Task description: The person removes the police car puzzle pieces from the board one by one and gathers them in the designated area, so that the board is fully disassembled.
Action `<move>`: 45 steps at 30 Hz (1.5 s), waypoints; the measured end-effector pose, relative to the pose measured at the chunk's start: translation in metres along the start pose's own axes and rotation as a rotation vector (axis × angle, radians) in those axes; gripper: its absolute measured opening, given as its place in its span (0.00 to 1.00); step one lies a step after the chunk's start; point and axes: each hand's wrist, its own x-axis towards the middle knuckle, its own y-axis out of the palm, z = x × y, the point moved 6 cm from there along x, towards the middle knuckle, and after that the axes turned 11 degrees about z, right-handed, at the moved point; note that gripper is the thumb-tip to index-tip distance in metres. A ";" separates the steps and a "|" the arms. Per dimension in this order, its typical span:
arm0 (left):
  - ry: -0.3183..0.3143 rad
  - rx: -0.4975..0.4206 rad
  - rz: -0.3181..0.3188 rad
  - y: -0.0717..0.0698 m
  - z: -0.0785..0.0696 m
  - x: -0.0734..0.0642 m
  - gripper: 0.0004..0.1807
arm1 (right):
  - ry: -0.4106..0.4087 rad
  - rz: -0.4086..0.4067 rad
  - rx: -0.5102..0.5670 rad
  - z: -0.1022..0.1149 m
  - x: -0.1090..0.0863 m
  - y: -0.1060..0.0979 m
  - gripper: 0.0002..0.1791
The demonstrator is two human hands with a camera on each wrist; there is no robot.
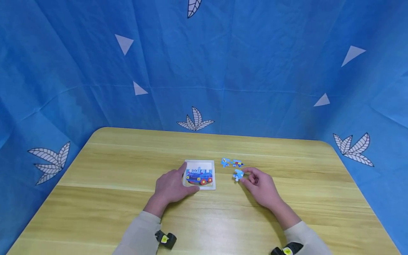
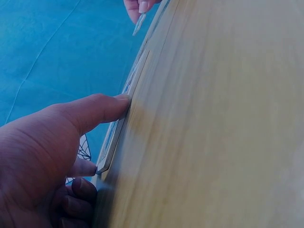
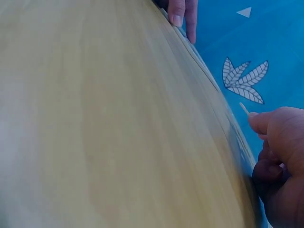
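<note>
A small square jigsaw tray [image 1: 200, 164] with a pale frame lies near the table's middle; a blue cartoon vehicle with red wheels fills its lower part, and its upper part is whitish. My left hand [image 1: 172, 186] holds the tray at its left side, thumb on the near edge and index finger up the left side. Between thumb and fingertips my right hand [image 1: 262, 187] pinches a light blue jigsaw piece [image 1: 237, 175], to the right of the tray. In the right wrist view that piece [image 3: 244, 108] shows edge-on, raised above the tabletop.
Just beyond the held piece, a light blue jigsaw piece [image 1: 225, 162] and a multicoloured one [image 1: 237, 163] lie side by side on the wooden table [image 1: 127, 159]. A blue curtain [image 1: 255, 71] with leaf and triangle prints hangs behind the table's far edge.
</note>
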 end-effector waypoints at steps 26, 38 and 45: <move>0.018 -0.014 0.002 0.002 -0.002 0.002 0.58 | 0.013 -0.040 -0.123 -0.036 0.007 -0.040 0.13; 0.015 -0.007 0.005 0.001 -0.004 0.002 0.58 | -0.010 0.001 -0.134 -0.040 0.020 -0.049 0.14; -0.011 -0.007 0.009 0.001 -0.002 -0.001 0.58 | -0.021 0.031 -0.149 -0.043 0.030 -0.049 0.14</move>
